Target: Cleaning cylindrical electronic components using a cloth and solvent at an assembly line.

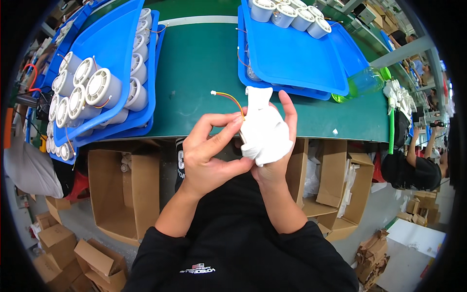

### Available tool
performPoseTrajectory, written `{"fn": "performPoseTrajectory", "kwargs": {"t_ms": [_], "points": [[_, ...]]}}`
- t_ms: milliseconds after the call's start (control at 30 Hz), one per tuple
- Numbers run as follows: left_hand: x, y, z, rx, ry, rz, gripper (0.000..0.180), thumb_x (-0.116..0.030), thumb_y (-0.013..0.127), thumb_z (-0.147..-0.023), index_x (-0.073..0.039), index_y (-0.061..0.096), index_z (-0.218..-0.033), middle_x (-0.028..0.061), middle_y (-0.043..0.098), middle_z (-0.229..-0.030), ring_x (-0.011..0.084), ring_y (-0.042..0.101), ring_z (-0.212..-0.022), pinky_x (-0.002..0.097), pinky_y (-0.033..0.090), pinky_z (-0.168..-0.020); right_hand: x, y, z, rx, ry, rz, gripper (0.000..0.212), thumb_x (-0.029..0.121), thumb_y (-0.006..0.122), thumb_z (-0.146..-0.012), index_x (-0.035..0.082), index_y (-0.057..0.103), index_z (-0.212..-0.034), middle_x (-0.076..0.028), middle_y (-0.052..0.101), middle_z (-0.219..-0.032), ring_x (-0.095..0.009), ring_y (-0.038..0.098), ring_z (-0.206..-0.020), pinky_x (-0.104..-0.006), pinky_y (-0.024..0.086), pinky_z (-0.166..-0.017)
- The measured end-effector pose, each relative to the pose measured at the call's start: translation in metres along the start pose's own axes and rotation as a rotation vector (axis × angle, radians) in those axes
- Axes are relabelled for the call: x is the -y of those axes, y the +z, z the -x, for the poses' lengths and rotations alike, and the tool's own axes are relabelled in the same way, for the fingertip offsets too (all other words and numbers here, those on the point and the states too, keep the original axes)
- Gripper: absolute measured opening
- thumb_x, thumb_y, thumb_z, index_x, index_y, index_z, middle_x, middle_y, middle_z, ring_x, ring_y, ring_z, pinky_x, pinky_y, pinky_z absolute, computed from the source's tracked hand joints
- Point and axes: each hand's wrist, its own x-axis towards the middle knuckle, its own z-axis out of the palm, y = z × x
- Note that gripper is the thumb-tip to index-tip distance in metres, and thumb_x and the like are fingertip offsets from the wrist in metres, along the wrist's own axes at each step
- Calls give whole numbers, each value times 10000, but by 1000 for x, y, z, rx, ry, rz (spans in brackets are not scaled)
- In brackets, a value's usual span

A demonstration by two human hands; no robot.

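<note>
Above the table's near edge I hold a crumpled white cloth (267, 134), bunched around a part that it mostly hides. A thin red and yellow wire lead (228, 96) with a small white plug comes out on its left. My left hand (204, 153) is closed, its thumb and fingers pressed on the left side of the bundle, by the base of the wires. Behind and below the cloth, my right hand (276, 173) grips it from the right, with one finger pointing up; its other fingers are largely covered.
Stacked blue trays (109, 27) with white round fan-like units (103, 87) stand on the left. More blue trays (296, 58) with white units are at the far right, beside a green bottle (365, 83). Cardboard boxes (112, 194) sit under the green table (194, 68).
</note>
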Motion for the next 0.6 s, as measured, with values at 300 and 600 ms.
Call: {"fn": "performPoseTrajectory", "kwargs": {"t_ms": [300, 600], "points": [[-3, -1, 4, -19, 216, -182, 526, -49, 861, -545, 67, 665, -1020, 175, 612, -1049, 323, 653, -877, 347, 564, -673, 23, 7, 2, -3, 14, 268, 828, -38, 654, -697, -8, 213, -1397, -174, 501, -1182, -259, 602, -1045, -357, 523, -861], [13, 7, 13, -70, 381, -318, 936, -145, 852, -691, 126, 269, -1371, 243, 625, -974, 371, 651, -793, 393, 554, -664, 29, 7, -5, -52, -4, 376, 751, -50, 663, -709, -17, 283, -1356, -172, 514, -1157, -247, 615, -1015, -337, 526, -819]]}}
